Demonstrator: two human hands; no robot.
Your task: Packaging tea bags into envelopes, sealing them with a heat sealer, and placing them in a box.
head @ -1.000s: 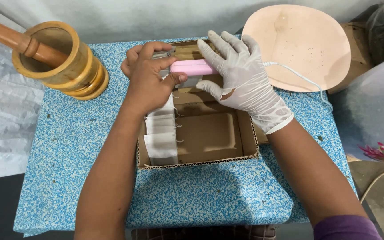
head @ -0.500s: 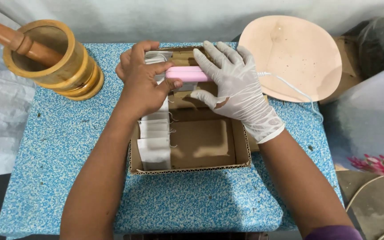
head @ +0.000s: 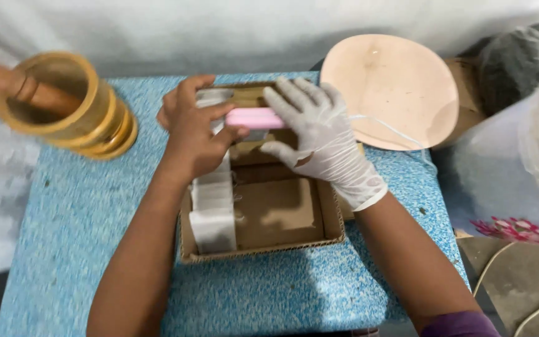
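Observation:
An open cardboard box (head: 269,246) lies on a blue speckled table (head: 76,237). A row of white packets (head: 213,209) stands along its left inner side. Over the box's far end my bare left hand (head: 194,134) and my right hand (head: 316,134), in a white glove, both grip a pink bar-shaped device (head: 257,118), one at each end. A thin white cord (head: 400,134) runs from it to the right. A clear packet (head: 210,97) shows by my left fingers.
A wooden mortar with a pestle (head: 57,103) stands at the table's far left. A round peach-coloured seat (head: 394,90) sits at the far right, a translucent plastic container (head: 519,162) beside the table's right edge. A white cable (head: 531,274) lies on the floor.
The view has shifted a little; both hands stay on the pink device over the box's far end, nearly unmoved.

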